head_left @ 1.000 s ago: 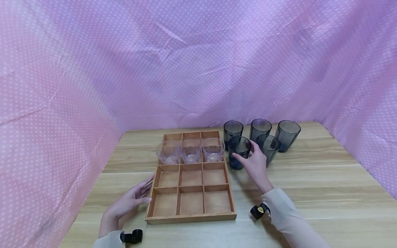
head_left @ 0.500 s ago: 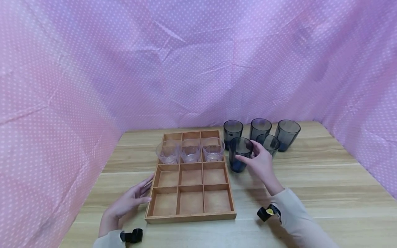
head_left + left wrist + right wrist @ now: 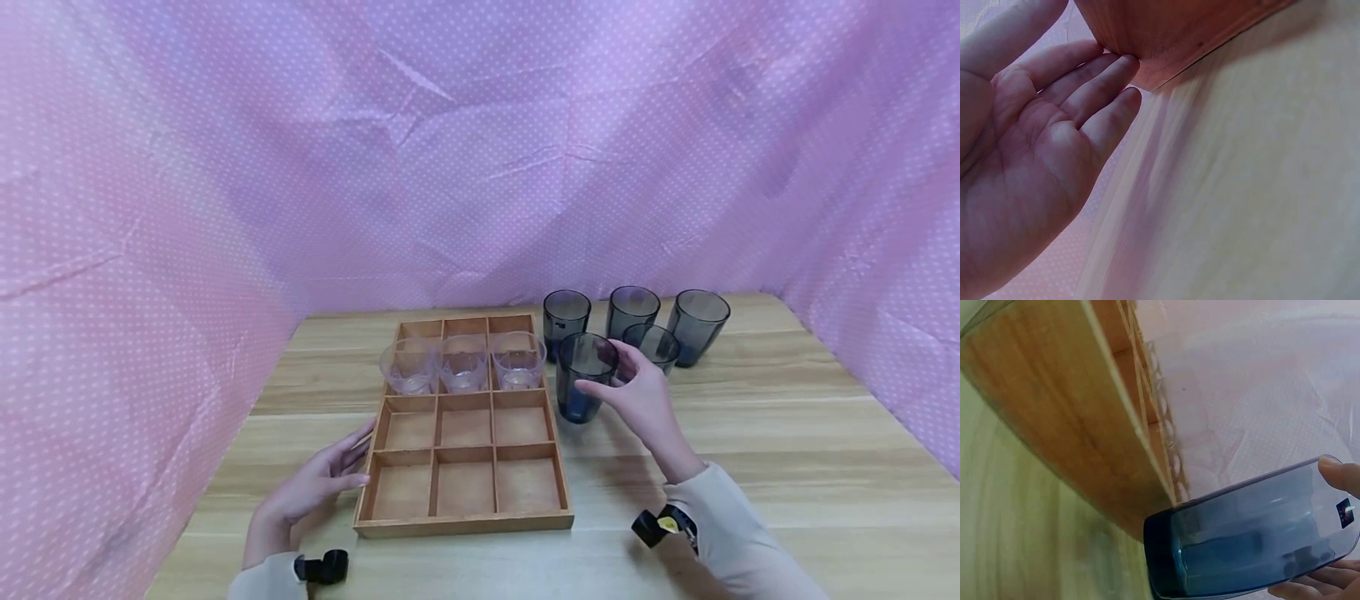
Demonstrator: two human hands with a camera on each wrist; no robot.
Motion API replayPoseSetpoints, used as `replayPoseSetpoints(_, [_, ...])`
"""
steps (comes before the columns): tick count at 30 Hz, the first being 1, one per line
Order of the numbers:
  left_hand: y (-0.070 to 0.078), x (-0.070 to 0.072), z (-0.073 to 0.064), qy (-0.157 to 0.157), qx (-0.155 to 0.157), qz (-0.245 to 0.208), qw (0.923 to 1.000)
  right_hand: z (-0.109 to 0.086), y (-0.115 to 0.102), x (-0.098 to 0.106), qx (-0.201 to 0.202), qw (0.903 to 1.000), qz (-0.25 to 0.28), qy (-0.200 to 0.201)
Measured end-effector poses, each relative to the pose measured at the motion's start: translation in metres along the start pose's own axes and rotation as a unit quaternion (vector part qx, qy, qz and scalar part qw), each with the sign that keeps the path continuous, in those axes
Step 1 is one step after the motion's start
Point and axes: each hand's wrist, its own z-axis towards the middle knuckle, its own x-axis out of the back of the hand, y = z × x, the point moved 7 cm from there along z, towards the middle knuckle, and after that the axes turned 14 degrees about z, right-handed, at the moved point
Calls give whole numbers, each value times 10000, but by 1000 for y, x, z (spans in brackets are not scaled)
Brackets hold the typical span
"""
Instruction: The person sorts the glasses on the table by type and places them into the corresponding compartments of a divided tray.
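My right hand (image 3: 642, 403) grips a dark smoky drinking glass (image 3: 576, 385) near its rim, thumb on one side and fingers on the other. In the right wrist view the glass (image 3: 1241, 540) is tilted, its thick base beside the side wall of the wooden tray (image 3: 1054, 394). My left hand (image 3: 311, 486) rests along the left side of the compartment tray (image 3: 463, 527), fingers fairly straight. The left wrist view shows the fingertips (image 3: 1125, 65) against the tray's wooden wall (image 3: 1160, 44).
Three clear cups stand across the tray, among them a left one (image 3: 408, 371) and a right one (image 3: 517, 367). Several more dark glasses, such as the rightmost (image 3: 697, 327), are grouped at the table's back right. Pink dotted cloth (image 3: 480, 167) hangs behind the wooden table (image 3: 780, 467).
My right hand has drawn the dark glass slightly toward me and away from the other dark glasses. The left hand stays at the tray's side.
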Motion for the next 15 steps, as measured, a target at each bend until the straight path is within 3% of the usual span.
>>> replayPoseSetpoints(15, [-3, 1, 0, 141, 132, 237, 9995, -7, -26, -18, 201, 9995, 15, -229])
